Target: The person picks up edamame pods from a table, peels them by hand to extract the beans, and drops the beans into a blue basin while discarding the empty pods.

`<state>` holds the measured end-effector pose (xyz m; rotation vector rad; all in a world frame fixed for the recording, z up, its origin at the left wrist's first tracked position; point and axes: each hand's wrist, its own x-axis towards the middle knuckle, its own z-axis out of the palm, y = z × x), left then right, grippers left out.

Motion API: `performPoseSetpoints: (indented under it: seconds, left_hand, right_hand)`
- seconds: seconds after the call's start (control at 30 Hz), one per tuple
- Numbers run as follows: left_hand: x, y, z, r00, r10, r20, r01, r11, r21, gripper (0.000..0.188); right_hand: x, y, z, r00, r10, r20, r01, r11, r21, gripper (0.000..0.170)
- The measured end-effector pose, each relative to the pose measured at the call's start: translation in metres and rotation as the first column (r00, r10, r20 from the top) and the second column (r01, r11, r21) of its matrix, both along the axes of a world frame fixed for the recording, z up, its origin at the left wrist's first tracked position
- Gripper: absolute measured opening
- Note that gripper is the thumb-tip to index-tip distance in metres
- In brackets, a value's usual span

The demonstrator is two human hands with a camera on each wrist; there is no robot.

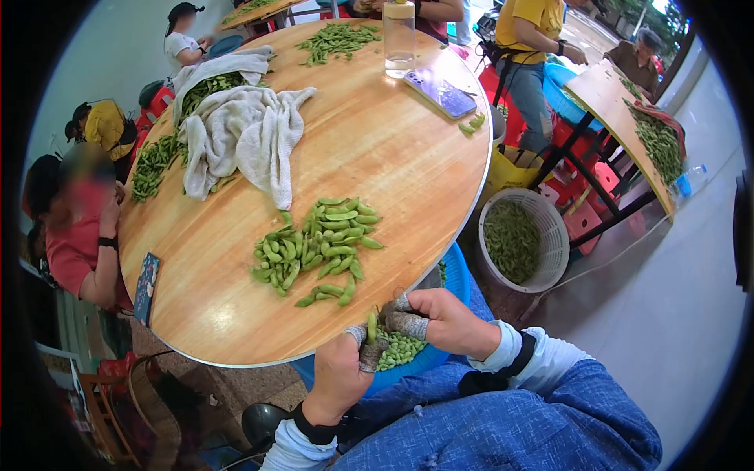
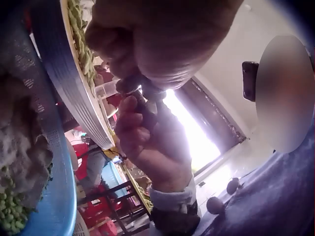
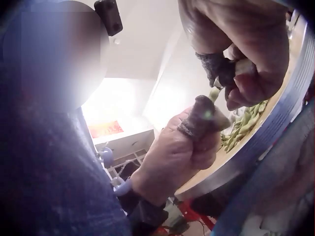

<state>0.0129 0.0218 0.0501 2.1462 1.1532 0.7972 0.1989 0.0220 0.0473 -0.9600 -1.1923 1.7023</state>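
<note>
Both hands meet above a blue basin (image 1: 462, 275) at the round table's near edge, grey wraps on some of their fingers. The left hand (image 1: 339, 369) pinches a green pod (image 1: 371, 326) upright between thumb and fingers. Close against it, the right hand (image 1: 452, 320) has its thumb and fingers curled at the pod's side; the right wrist view shows a bit of green between the two hands. Shelled beans (image 1: 400, 350) lie in the basin beneath. On the table (image 1: 408, 259) just beyond is a pile of pods (image 1: 338, 228).
Further back on the table are a grey towel (image 1: 243, 133) over more pods, a phone (image 1: 440, 93) and a bottle (image 1: 400, 39). A patterned box (image 1: 146, 289) lies at the left edge. A white basket (image 1: 559, 243) of pods stands right. Several people are around.
</note>
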Motion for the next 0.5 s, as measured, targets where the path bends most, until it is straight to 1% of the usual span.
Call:
performPoseSetpoints:
  seconds: [0.03,0.13,0.23,0.33,0.43,0.5]
  left_hand:
    - [0.0,0.001,0.0,0.998,-0.031,-0.06,0.036,0.995,0.089,0.019]
    - [-0.001,0.001,0.001,0.987,-0.059,-0.149,0.081,0.985,0.149,0.02]
    - [-0.006,0.003,-0.003,0.977,-0.084,-0.197,0.125,0.97,0.207,0.021]
    - [-0.008,0.003,0.003,0.955,-0.102,-0.279,0.165,0.963,0.215,0.024]
    - [-0.008,0.002,0.005,0.927,-0.124,-0.353,0.202,0.96,0.193,0.019]
    - [-0.008,0.003,0.004,0.93,-0.133,-0.342,0.212,0.956,0.205,0.019]
  right_hand:
    - [-0.001,0.0,0.001,1.0,0.008,-0.02,-0.009,0.999,-0.045,0.014]
    - [0.002,0.001,0.015,0.998,0.059,-0.024,-0.061,0.992,-0.107,0.014]
    - [0.004,0.002,0.018,0.995,0.098,-0.034,-0.101,0.989,-0.11,0.014]
    - [0.007,0.003,0.013,0.987,0.137,0.083,-0.122,0.979,-0.161,0.013]
    - [0.004,0.001,0.014,0.995,0.068,0.072,-0.061,0.994,-0.092,0.011]
    - [0.002,0.002,-0.001,0.995,0.057,0.079,-0.054,0.998,-0.042,0.01]
